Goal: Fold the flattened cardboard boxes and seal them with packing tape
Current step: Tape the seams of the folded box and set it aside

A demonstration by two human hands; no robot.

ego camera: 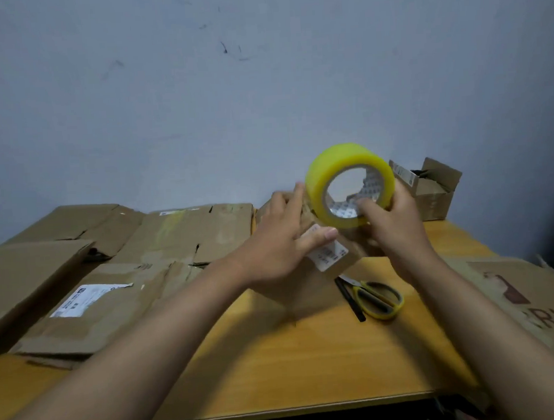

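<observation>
The right hand (396,222) grips a roll of packing tape (348,182), thumb hooked into the round core and fingers curled round the outer face. The roll is a thick, glossy ring of translucent yellow film on a printed paper core, held tilted so its hole faces the camera. Just to the left of that hand, the left hand (281,242) lies with fingers straight and spread on a small folded cardboard box (333,258), pressing its top; the thumb rests on a white printed label stuck to the box's near corner. The box is dull brown corrugated board, blurred, and sits under both hands, with the tape roll touching or just above its far edge; which, I cannot tell.

Below the right hand, on the smooth orange-wood bench (311,363), lie scissors (376,296) with yellow-and-grey looped handles, beside a slim black pen (351,301). Left of the left hand, flattened cardboard boxes (111,272) overlap in a creased, torn pile, one bearing a white shipping label. Beyond the right hand stands an open cardboard box (430,187) with raised flaps. To its right lies a flat printed cardboard sheet (534,298) with brown lettering.
</observation>
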